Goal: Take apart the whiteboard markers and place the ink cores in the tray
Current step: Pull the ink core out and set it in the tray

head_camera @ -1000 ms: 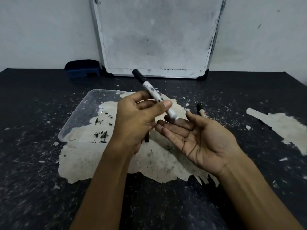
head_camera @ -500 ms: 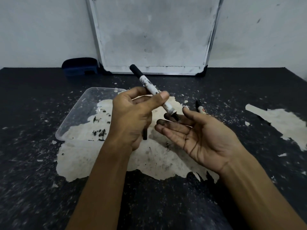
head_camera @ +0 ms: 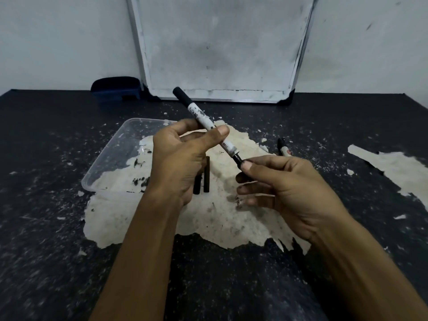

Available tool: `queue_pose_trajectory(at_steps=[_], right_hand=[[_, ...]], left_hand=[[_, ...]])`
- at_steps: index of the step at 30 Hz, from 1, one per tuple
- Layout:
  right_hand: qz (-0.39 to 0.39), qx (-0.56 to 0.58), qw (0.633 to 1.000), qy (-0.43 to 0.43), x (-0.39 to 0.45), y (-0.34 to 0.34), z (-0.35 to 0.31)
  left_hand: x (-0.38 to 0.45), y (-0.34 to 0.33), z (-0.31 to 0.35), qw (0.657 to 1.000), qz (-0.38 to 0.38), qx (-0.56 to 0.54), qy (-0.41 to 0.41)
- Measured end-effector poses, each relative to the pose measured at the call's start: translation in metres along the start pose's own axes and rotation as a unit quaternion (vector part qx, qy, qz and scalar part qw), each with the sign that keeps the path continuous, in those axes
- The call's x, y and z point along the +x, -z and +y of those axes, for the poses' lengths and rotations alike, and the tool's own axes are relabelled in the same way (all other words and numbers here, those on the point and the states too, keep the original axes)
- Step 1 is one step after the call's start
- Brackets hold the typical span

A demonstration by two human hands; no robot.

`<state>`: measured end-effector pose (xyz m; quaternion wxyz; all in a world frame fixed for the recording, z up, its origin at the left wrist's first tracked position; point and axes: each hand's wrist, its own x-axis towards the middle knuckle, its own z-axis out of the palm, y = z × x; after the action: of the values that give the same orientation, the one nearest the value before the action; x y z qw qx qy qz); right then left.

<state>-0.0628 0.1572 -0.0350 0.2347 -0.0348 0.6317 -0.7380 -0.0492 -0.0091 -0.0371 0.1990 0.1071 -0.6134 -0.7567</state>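
Observation:
My left hand (head_camera: 178,163) grips a white whiteboard marker (head_camera: 203,118) with a black cap, tilted with the cap up and away. A black ink core (head_camera: 237,159) sticks out of the marker's lower end. My right hand (head_camera: 284,193) pinches that core between thumb and forefinger. Two black ink cores (head_camera: 206,177) lie side by side below my left hand, partly hidden by it. The clear plastic tray (head_camera: 108,156) sits on the table to the left, and my left hand covers its right side. A second marker (head_camera: 284,149) lies on the table behind my right hand.
A whiteboard (head_camera: 220,49) leans against the wall at the back. A dark blue eraser (head_camera: 115,89) sits to its left. The black table (head_camera: 46,228) is worn, with pale peeled patches and flakes scattered around.
My right hand went from an open palm under the marker to pinching the black core at its lower end. The core now sticks out further. My left hand kept hold of the marker.

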Motion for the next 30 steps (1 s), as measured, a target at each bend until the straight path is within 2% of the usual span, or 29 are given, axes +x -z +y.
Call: queue_pose_trajectory(at_steps=[5,10,17,22,25,30], right_hand=[[-0.023,-0.146,0.986,0.077,-0.004,0.005,-0.005],[-0.064,-0.207,0.97,0.11,-0.009,0.006,-0.01],[-0.027,-0.351,0.922,0.163,0.003,-0.033,-0.02],[-0.002,-0.459,0.866,0.197,0.026,-0.089,-0.025],[0.006,-0.527,0.821,0.221,0.042,-0.12,-0.024],[-0.026,-0.671,0.705,0.227,0.062,-0.16,-0.013]], left_hand=[[0.0,0.002,0.011,0.999,-0.008,-0.008,-0.043],[-0.002,0.013,0.032,0.994,0.002,-0.039,-0.101],[0.008,0.072,0.064,0.984,0.071,-0.06,-0.154],[0.013,0.11,0.063,0.978,0.163,-0.05,-0.124],[0.012,0.13,0.057,0.969,0.207,-0.061,-0.122],[0.008,0.153,0.049,0.959,0.235,-0.115,-0.111]])
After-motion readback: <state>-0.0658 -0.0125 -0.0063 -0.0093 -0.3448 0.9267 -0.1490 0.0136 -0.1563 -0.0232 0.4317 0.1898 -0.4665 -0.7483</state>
